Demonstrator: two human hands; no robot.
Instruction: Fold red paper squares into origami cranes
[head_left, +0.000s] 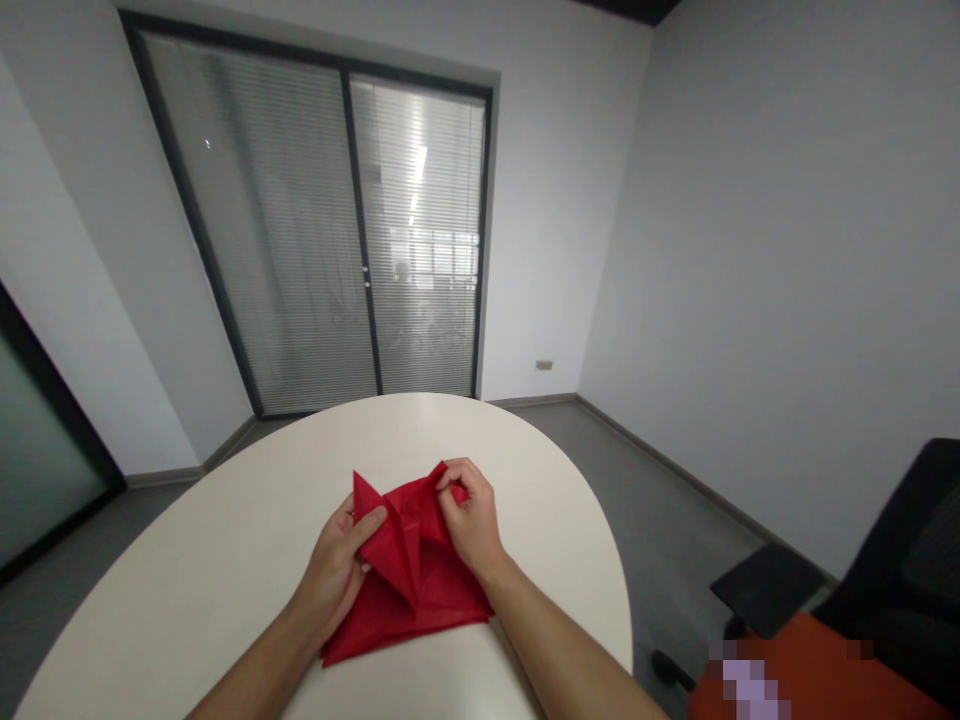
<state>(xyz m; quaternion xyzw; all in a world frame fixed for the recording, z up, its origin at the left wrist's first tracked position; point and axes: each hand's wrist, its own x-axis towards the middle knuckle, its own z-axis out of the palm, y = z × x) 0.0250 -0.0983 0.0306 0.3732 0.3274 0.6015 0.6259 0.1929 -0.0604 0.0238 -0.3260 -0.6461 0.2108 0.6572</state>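
Note:
A red cloth (409,590), partly folded into pointed flaps, lies on the white round table (225,560) in front of me. My left hand (339,565) grips the cloth's left side, thumb on top of a raised pointed flap. My right hand (469,520) pinches a fold at the cloth's upper right corner, fingers curled round it. Both hands are closed on the fabric and rest close together over the cloth.
A black office chair (900,560) with an orange item on it stands at the lower right. Glass sliding doors with blinds (337,230) fill the far wall. Grey floor surrounds the table.

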